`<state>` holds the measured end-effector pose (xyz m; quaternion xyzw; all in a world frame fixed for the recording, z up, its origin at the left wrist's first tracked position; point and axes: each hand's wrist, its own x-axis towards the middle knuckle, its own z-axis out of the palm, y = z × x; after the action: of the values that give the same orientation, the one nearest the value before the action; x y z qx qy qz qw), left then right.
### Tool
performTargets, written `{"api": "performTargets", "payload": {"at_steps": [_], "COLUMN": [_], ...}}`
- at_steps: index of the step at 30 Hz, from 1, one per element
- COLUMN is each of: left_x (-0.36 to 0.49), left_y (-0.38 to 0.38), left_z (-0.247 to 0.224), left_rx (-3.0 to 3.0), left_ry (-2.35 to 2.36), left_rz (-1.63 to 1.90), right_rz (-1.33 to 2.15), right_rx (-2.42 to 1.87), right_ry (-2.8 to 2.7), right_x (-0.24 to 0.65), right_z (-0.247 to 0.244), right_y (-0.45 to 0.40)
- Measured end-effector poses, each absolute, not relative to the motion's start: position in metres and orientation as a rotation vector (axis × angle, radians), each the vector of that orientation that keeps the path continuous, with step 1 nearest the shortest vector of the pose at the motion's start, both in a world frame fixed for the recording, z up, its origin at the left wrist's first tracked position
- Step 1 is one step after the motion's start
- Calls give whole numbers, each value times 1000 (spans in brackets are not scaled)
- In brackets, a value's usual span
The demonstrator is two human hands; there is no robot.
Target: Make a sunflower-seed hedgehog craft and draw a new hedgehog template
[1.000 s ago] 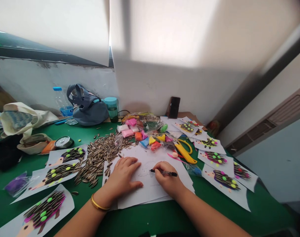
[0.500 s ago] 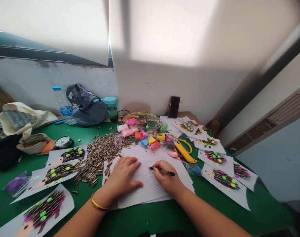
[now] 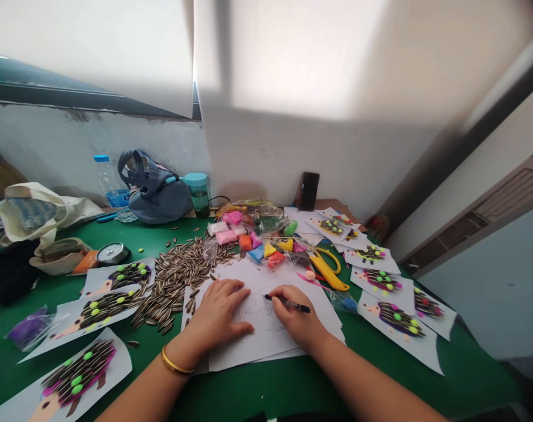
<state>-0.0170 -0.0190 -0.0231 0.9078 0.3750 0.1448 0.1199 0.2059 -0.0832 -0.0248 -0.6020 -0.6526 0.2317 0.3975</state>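
My right hand [image 3: 295, 316] grips a black pen [image 3: 296, 306], its tip on or just over a faint line drawing [image 3: 258, 303]. The drawing is on the top sheet of a stack of white paper [image 3: 235, 354]. My left hand [image 3: 220, 310] lies flat on the same sheet, fingers spread, with a gold bangle [image 3: 175, 362] at the wrist. Sunflower seeds [image 3: 178, 278] are heaped just beyond and left of that hand, a few of them on the paper. Beyond the sheet are small bags of coloured clay [image 3: 266, 252].
Hedgehog pictures made with seeds and clay [image 3: 398, 321] lie along the right; more [image 3: 79, 375] lie on the left. A yellow-handled tool [image 3: 330, 272] is beside the clay. A phone [image 3: 308, 191] leans on the wall. A blue bag [image 3: 161, 196] and lidded cup [image 3: 198, 193] stand at the back.
The pen tip and my right hand have shifted very slightly left and up on the drawing. My left hand stays in place.
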Motion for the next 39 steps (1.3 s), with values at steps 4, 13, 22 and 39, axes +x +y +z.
{"api": "performTargets", "payload": {"at_steps": [4,13,22,39], "left_x": [-17,-17,-18,-17], "left_y": [-19,-19,-19,-19], "left_z": [-24,-23,-24,-20], "left_rx": [2650,2635,2650,2663], "left_ry": [1090,1095,1101,1110], "left_rz": [434,435,421,369], "right_rz": [582,589,645,636], "right_rx": [-1533,-1503,-1519,-1564], "right_ry": [-1664,-1566,-1561,-1608], "right_x": [205,208,207,206], "right_z": [-25,-24,-23,-23], "right_y": [-83,-84,-75,-75]}}
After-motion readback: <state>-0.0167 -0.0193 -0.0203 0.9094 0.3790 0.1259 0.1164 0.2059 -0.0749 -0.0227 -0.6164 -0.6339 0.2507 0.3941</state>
